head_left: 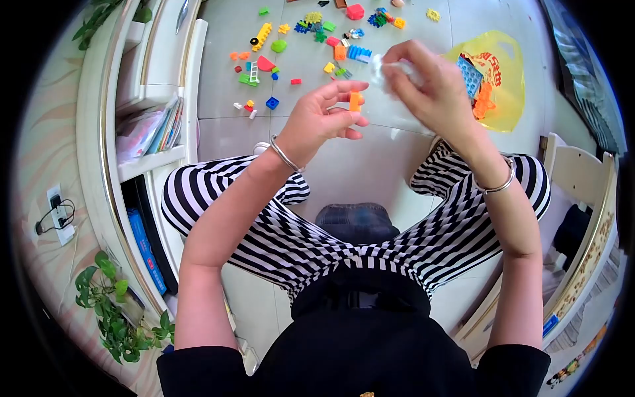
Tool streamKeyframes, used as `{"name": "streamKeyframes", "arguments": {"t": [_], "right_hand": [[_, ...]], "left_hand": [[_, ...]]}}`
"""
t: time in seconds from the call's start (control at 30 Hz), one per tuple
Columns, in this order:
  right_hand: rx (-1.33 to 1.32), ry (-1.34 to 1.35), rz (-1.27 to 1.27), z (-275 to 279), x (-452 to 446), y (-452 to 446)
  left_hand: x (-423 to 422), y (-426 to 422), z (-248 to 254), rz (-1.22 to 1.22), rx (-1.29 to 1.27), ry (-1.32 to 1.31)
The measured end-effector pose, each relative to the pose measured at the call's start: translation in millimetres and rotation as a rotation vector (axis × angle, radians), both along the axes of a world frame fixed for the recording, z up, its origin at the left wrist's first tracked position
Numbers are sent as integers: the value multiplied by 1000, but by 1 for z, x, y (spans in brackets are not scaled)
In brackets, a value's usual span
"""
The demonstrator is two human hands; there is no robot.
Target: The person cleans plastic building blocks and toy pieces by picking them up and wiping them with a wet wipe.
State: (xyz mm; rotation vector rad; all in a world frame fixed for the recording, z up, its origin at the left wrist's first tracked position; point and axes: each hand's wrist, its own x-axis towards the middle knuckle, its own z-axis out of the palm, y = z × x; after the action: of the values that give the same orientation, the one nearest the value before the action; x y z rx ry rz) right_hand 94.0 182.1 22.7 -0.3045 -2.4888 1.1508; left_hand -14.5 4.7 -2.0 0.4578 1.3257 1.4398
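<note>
Between the thumb and fingers of my left hand is a small orange toy block. My right hand is up to the right of it, fingers closed on a whitish, crumpled wipe that looks blurred. A small gap separates the wipe from the orange block. Just beyond my hands, a blue ridged block and another orange block lie on the tiled floor. To the right of my right hand is a yellow plastic bag with a blue studded plate and orange pieces on or in it.
Many loose toy pieces are scattered on the floor, among them a yellow wheeled piece, a white ladder and a blue block. A white cabinet stands at left, a white chair-like piece at right.
</note>
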Motion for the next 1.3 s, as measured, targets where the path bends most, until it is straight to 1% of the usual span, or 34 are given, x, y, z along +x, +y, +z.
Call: {"name": "streamKeyframes", "arguments": {"t": [0.03, 0.07, 0.13, 0.17, 0.2, 0.23, 0.27, 0.3, 0.33, 0.4, 0.43, 0.47, 0.53, 0.57, 0.6, 0.67, 0.7, 0.73, 0.77, 0.8, 0.83, 0.87, 0.93, 0.97, 1.0, 1.03, 1.07, 1.1, 1.17, 1.2, 1.27, 1.3], "right_hand": [[-108, -35, 53, 1, 3, -5], [-116, -40, 46, -1, 6, -9], [-81, 48, 111, -6, 8, -15], [-145, 133, 108, -13, 6, -16], [-143, 135, 107, -13, 5, -12], [-165, -22, 88, -14, 5, -7], [-187, -178, 67, -15, 6, -2], [-118, -247, -37, -13, 5, 2], [-120, -247, -36, -11, 5, 1], [-185, -89, 57, -6, 4, -3], [-139, 98, 161, -11, 3, -10], [-141, 99, 159, -15, 3, -9], [53, -101, 9, -20, 3, -1], [-47, -65, -43, -20, 3, 3], [-42, -59, -38, -14, 1, 2], [-49, 18, 102, 2, 2, -9], [-42, 36, 168, 0, 3, -15], [-45, 36, 163, -7, 3, -10], [18, -13, 69, -16, 2, 3], [84, -59, -23, -12, -2, 7], [-36, -27, -76, -6, -4, 9], [-33, -26, -69, 0, -5, 7], [10, 94, 22, 14, -5, -6], [82, 71, 128, 1, 0, -14], [119, 88, 161, -6, 1, -16], [60, -24, 167, -6, 8, -12], [3, -137, 179, -4, 12, -8], [6, -136, 184, -1, 8, -5], [-123, -82, 18, 0, 6, 0], [-127, -88, 11, 1, 6, -1], [-100, -37, 88, 3, 2, -5], [-11, -61, 119, 0, 3, -6]], "left_hand": [[1, 0, -2, 36, -12, -150], [2, 0, -2, 30, -20, -155], [1, 2, -1, 10, -17, -26], [2, 2, -1, 9, -17, -26], [5, 2, -1, -8, 0, 35], [6, 3, 0, -26, 18, 94], [6, 4, 0, -30, 19, 94], [6, 3, 0, -51, 13, 143], [5, 2, 0, -70, 6, 192], [4, 1, -5, -47, 35, 208], [4, 1, -7, -32, 70, 224], [5, 0, -7, -34, 69, 225], [4, 1, -7, -77, 28, 277], [4, 1, -7, -78, 32, 284], [5, 0, -7, -50, 52, 249], [4, 0, -8, -15, 68, 210], [2, 1, -9, -20, 75, 213], [1, 2, -9, -31, 82, 216], [2, 1, -6, -38, 80, 217], [3, 3, 0, 0, 78, 109], [2, 4, 4, 44, 77, 2], [1, 6, 5, 51, 80, 3], [1, 6, 3, 96, 53, -148], [2, 5, -3, 91, 41, -156], [-1, 7, -7, 68, 68, -64], [-4, 8, -9, 46, 98, 32], [-7, 7, -10, 50, 101, 36], [-7, 7, -9, 55, 67, 33], [-4, 8, -5, 49, 30, 20], [-2, 10, -1, 50, 14, -19], [0, 11, 0, 46, -3, -53], [1, 10, -2, 52, 39, -68]]}}
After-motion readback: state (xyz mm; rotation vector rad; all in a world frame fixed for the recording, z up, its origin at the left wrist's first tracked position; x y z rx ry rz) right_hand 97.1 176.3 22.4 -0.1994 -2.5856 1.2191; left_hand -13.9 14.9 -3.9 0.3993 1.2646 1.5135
